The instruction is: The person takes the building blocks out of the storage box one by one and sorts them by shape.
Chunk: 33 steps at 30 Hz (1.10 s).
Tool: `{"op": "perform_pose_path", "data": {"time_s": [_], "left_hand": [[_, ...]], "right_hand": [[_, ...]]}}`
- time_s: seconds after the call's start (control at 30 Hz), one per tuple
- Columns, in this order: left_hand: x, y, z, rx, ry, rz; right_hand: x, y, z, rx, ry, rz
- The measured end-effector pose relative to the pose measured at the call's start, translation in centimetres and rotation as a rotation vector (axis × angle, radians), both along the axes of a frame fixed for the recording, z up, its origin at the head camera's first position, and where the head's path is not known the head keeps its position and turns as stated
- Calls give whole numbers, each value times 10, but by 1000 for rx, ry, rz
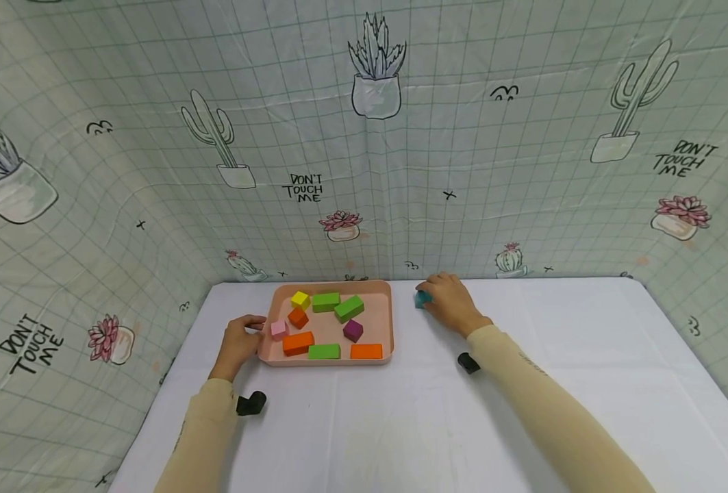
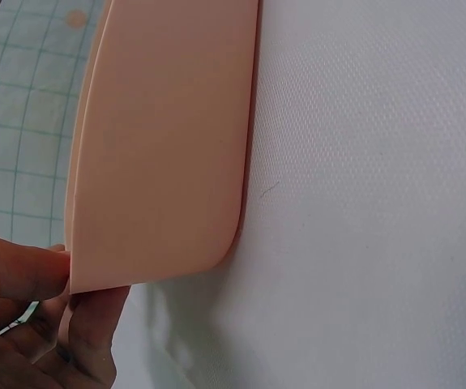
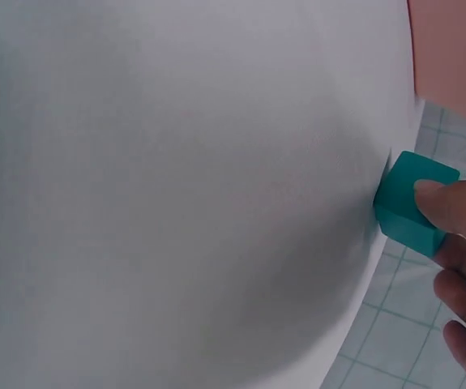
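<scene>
In the head view, the right hand [image 1: 454, 301] is at the far edge of the white tabletop [image 1: 351, 424], with the teal cube [image 1: 422, 298] showing at its fingertips, on the side toward the pink tray [image 1: 372, 316]. The cube lies just beyond the tray's right end, a gap of tabletop between them; the right hand is much the nearer of the 2. The tray's long axis runs left to right, and the left hand [image 1: 243, 342] is at its left end. In the tray are 9 blocks: 3 green oblongs [image 1: 324, 351], 2 orange oblongs [image 1: 366, 351], 1 yellow cube [image 1: 300, 300], 1 reddish-orange cube [image 1: 298, 318], 1 pink cube [image 1: 279, 330] and 1 purple cube [image 1: 353, 331].

In the left wrist view, the left thumb meets the tray's rim near a corner and a finger passes behind the wall, pinching it. The tray's inside is hidden.

In the right wrist view, the teal cube is gripped between thumb and fingers, the thumb flat on 1 face, the lower fingers bent beside it. No clear long axis shows. Whether it touches the tabletop, I cannot tell.
</scene>
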State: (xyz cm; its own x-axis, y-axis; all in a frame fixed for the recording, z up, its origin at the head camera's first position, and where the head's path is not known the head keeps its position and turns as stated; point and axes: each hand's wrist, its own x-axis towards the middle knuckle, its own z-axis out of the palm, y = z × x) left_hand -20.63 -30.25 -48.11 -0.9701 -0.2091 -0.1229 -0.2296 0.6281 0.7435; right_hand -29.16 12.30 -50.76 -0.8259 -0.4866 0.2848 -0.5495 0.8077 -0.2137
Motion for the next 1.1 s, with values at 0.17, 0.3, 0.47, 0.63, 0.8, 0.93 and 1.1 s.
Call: {"op": "perform_pose_path", "data": {"time_s": [0.17, 0.3, 0.47, 0.63, 0.8, 0.93, 1.1], "left_hand": [[0, 0, -1, 1, -4, 5], [0, 1, -1, 10, -17, 9], [0, 1, 0, 16, -30, 11], [-1, 0, -1, 19, -7, 8], [0, -1, -2, 19, -3, 8], [0, 0, -2, 18, -15, 12], [1, 1, 0, 16, -33, 20]], "right_hand": [[-2, -5, 0, 29, -13, -4], [-4, -6, -2, 37, -49, -14], [-4, -6, -3, 30, -78, -21], [-4, -8, -3, 40, -70, -12], [-3, -7, -2, 60, -40, -5], [-2, -3, -3, 91, -23, -3], [2, 2, -3, 92, 16, 5]]}}
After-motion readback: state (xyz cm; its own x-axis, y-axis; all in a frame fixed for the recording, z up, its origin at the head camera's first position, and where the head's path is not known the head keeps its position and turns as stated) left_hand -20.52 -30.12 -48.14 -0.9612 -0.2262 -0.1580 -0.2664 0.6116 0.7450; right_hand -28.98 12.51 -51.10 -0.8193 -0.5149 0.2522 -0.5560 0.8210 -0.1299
